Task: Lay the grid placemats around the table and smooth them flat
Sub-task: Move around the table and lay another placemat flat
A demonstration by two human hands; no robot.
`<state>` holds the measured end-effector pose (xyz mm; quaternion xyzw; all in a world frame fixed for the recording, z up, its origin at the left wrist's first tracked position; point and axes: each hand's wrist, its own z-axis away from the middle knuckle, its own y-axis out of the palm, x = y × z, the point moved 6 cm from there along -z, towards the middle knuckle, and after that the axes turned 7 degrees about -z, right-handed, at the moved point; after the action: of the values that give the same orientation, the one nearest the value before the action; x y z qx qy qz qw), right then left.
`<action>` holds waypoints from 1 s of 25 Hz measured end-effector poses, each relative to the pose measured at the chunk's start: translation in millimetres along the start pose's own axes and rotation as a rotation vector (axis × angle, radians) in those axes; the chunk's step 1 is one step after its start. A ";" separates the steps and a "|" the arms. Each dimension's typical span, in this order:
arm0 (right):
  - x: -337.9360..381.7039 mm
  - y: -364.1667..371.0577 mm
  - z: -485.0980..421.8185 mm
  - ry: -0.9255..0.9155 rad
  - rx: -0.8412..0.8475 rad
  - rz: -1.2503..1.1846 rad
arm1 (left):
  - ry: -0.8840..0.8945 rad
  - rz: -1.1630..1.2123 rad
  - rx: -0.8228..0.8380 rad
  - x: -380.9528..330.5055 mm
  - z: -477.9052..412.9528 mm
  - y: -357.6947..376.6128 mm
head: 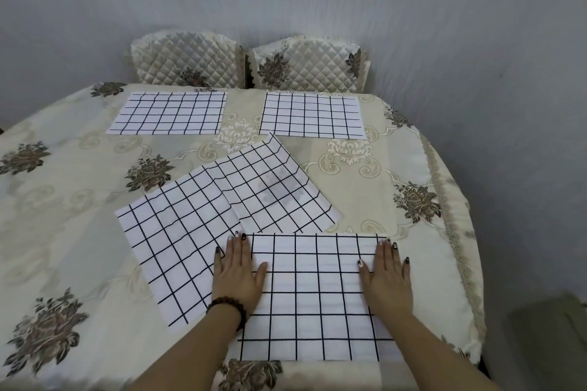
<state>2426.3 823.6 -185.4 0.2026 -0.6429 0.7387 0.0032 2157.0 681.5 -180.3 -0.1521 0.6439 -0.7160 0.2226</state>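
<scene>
- Currently both hands are pressing the near placemat (314, 295). It is lying at the near edge of the table (63, 200), right of centre, with its long axis running left to right.
- The left hand (236, 276) is sitting on the mat's left short edge and the right hand (386, 279) on its right short edge. The mat's middle is lying between the palms.
- Both hands are lying flat, fingers straight and close together, pointing far, thumbs angling in toward each other. They are gripping nothing and only bearing down on the cloth.
- The forearms are coming in from the near edge, roughly parallel. A beaded bracelet (227, 305) is sitting on the left wrist.
- The left loose placemat (165, 241) is lying skewed just beside the left hand. It is probably running under the near mat's edge, but the hand is hiding the seam.
- The right loose placemat (273, 187) is overlapping the left one on its far right side, also skewed and showing a crease.
- Two far placemats (168, 113) (313, 116) are lying square in front of the chairs (187, 60), well apart from the hands.
- My read: the near mat is being smoothed and is looking nearly flat. Three mats are sitting in place and two are waiting.
- The loose mats are lying far-left of the fingertips, so the left hand is the nearer one for the next pick.
- The risk is that pulling the left loose mat out ends up dragging the near mat askew.
</scene>
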 end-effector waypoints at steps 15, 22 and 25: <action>52.4 30.7 90.0 -0.156 0.079 0.023 | 0.106 -0.028 0.083 -45.3 73.1 21.2; 3.7 17.7 96.4 -0.058 0.156 0.067 | 0.059 -0.025 0.120 -9.2 78.8 20.5; 6.0 4.1 89.8 -0.079 0.168 -0.038 | 0.014 0.185 0.109 -10.1 71.8 6.1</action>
<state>2446.2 736.0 -179.3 0.2434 -0.5742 0.7813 -0.0250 2202.6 624.9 -176.7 -0.0748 0.6169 -0.7274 0.2910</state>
